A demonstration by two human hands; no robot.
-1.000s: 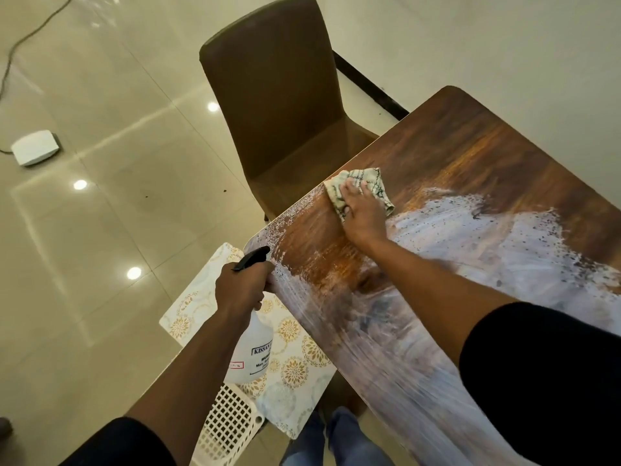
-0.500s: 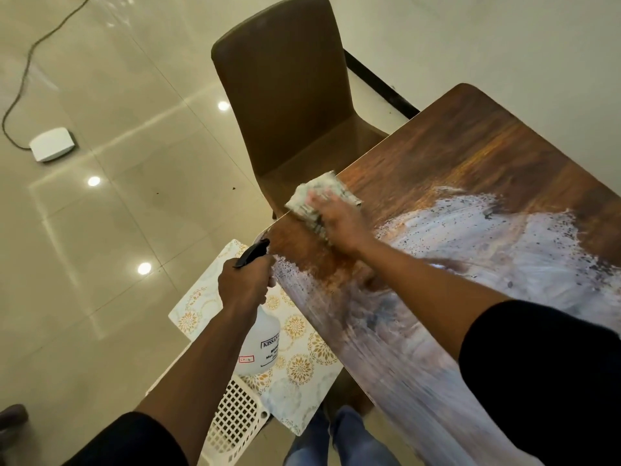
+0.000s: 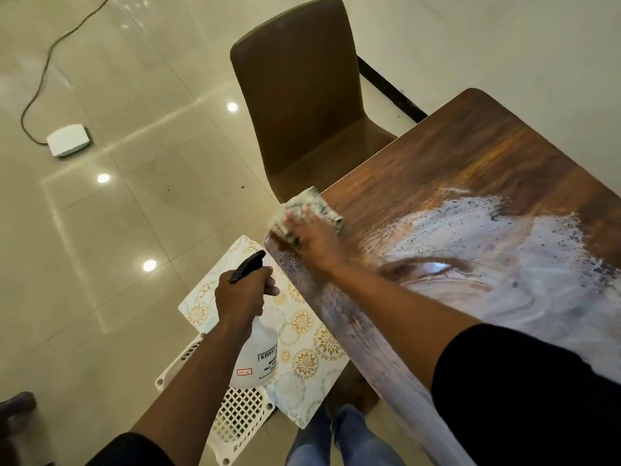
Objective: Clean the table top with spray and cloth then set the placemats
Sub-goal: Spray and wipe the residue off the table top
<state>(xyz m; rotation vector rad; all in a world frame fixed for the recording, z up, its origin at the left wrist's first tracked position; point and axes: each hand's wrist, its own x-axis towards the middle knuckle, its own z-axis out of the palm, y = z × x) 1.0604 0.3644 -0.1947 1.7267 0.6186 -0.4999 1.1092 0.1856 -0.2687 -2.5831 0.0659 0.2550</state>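
Streaked foam covers the table top [image 3: 470,183] right of the cloth [image 3: 311,203], pressed flat-fingered at its left edge by the right hand [image 3: 311,237]; the left hand [image 3: 240,294] grips the spray bottle [image 3: 255,361] over the placemats [image 3: 302,358] on the floor.

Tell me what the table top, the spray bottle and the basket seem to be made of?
Table top: probably glossy wood or wood-look laminate, with visible grain. Spray bottle: translucent white plastic, black trigger. Basket: white moulded plastic lattice.
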